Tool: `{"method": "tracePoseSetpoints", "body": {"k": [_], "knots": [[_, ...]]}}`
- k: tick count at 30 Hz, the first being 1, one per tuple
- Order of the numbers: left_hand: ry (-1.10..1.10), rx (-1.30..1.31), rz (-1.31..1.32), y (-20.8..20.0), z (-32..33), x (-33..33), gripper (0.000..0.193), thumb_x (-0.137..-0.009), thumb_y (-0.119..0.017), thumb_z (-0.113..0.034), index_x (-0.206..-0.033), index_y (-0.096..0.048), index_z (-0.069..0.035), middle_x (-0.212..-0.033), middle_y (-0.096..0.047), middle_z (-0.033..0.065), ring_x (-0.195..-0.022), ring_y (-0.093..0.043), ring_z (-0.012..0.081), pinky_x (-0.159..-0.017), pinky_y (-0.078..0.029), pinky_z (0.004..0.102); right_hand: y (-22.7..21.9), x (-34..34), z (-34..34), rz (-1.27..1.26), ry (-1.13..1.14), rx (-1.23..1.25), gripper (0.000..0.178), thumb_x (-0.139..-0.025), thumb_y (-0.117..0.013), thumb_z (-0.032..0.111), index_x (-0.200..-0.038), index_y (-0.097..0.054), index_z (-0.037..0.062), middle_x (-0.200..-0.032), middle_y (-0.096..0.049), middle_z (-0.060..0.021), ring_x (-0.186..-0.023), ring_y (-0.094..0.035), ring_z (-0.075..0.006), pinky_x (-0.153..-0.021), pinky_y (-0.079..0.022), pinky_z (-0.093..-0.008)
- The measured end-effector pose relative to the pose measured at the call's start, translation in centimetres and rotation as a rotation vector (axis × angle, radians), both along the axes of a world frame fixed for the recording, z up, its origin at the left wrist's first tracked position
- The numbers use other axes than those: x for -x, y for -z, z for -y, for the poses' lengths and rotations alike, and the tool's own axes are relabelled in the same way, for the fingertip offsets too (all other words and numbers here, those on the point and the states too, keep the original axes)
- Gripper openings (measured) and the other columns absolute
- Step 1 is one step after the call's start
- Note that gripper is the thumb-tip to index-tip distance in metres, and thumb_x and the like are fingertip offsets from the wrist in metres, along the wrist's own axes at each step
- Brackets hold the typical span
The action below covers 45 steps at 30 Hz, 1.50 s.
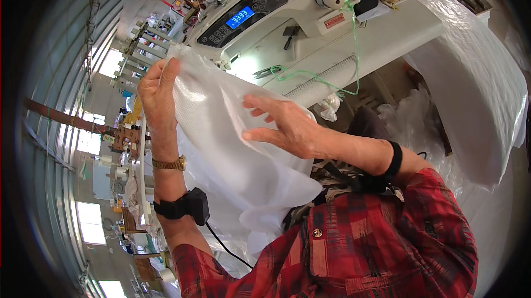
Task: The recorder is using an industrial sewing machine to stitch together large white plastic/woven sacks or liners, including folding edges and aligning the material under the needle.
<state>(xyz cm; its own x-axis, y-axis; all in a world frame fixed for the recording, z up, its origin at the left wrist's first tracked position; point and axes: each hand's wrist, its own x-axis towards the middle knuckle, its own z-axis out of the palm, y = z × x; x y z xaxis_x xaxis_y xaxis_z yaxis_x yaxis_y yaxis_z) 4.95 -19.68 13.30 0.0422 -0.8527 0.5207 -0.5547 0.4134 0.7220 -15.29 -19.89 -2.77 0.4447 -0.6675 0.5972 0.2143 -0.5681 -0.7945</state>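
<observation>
A large translucent white woven plastic sheet [204, 115] hangs in front of me, spreading down over my lap. My left hand [159, 90] is raised at its upper left corner, with thumb and fingers closed on the edge. My right hand [287, 129] is beside a fold in the middle of the sheet. Its thumb and fingers are spread apart, and whether they touch the fold is hard to make out. Just beyond the sheet stands a white sewing machine [326, 38] with a lit blue display; the sheet's top edge lies near its needle area.
Green thread [357, 49] trails from the machine across its bed. Small thread snips [267, 71] lie there, near a ruler scale [326, 76]. A thick stack of white plastic sheets [475, 87] drapes over the table's right end. Crumpled clear plastic [412, 123] hangs below.
</observation>
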Motion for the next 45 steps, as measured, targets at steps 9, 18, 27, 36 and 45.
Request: {"method": "tracePoseSetpoints", "body": {"k": [9, 18, 27, 36, 45], "knots": [[0.024, 0.041, -0.035, 0.2, 0.2, -0.4, 0.021, -0.095, -0.065, -0.022, -0.087, -0.07, -0.003, -0.076, -0.066, -0.002, -0.065, -0.053, 0.002, -0.061, -0.041, 0.0166, 0.6, -0.3, 0.5, 0.553, -0.453, -0.664, 0.02, -0.099, -0.055, 0.023, -0.089, -0.059, 0.005, -0.069, -0.049, 0.005, -0.059, -0.045, -0.0042, -0.052, -0.04, -0.0225], [0.024, 0.052, -0.104, 1.3, -1.3, 2.0, 0.014, -0.091, -0.069, -0.015, -0.086, -0.072, -0.003, -0.072, -0.063, -0.0063, -0.063, -0.049, -0.0004, -0.058, -0.037, 0.0159, 3.0, 3.8, 4.7, -0.201, 0.276, -0.173, 0.019, -0.093, -0.064, 0.019, -0.093, -0.063, -0.0009, -0.067, -0.06, -0.0114, -0.06, -0.055, -0.0143, -0.059, -0.046, -0.0302], [0.057, 0.017, -0.033, 2.9, -2.1, 4.7, 0.019, -0.091, -0.069, -0.014, -0.08, -0.068, 0.001, -0.065, -0.049, -0.0097, -0.061, -0.038, -0.0007, -0.053, -0.029, 0.0179, -5.4, 0.4, 4.2, 0.367, 0.191, 0.161, 0.055, -0.091, -0.062, 0.048, -0.101, -0.061, -0.0059, -0.079, -0.066, -0.0078, -0.072, -0.062, -0.0167, -0.064, -0.049, -0.0291], [0.157, -0.092, -0.1, 4.0, -2.7, 3.6, 0.013, -0.091, -0.068, -0.011, -0.088, -0.07, 0.001, -0.077, -0.06, -0.0047, -0.069, -0.049, 0.001, -0.059, -0.039, 0.0177, -6.6, 1.3, 3.8, -0.185, -0.318, -0.284, 0.054, -0.097, -0.055, 0.049, -0.073, -0.062, 0.0003, -0.061, -0.048, 0.0059, -0.058, -0.04, -0.0035, -0.048, -0.034, -0.0257], [0.122, -0.114, -0.129, 3.8, -3.9, 4.0, 0.02, -0.091, -0.068, -0.015, -0.083, -0.067, 0.002, -0.071, -0.054, -0.0069, -0.066, -0.041, 0.0012, -0.056, -0.033, 0.0198, -6.0, 0.7, 2.4, -0.105, -0.226, -0.256, 0.048, -0.098, -0.058, 0.038, -0.066, -0.06, 0.0023, -0.057, -0.045, 0.0082, -0.055, -0.037, -0.0014, -0.045, -0.03, -0.0249]]}}
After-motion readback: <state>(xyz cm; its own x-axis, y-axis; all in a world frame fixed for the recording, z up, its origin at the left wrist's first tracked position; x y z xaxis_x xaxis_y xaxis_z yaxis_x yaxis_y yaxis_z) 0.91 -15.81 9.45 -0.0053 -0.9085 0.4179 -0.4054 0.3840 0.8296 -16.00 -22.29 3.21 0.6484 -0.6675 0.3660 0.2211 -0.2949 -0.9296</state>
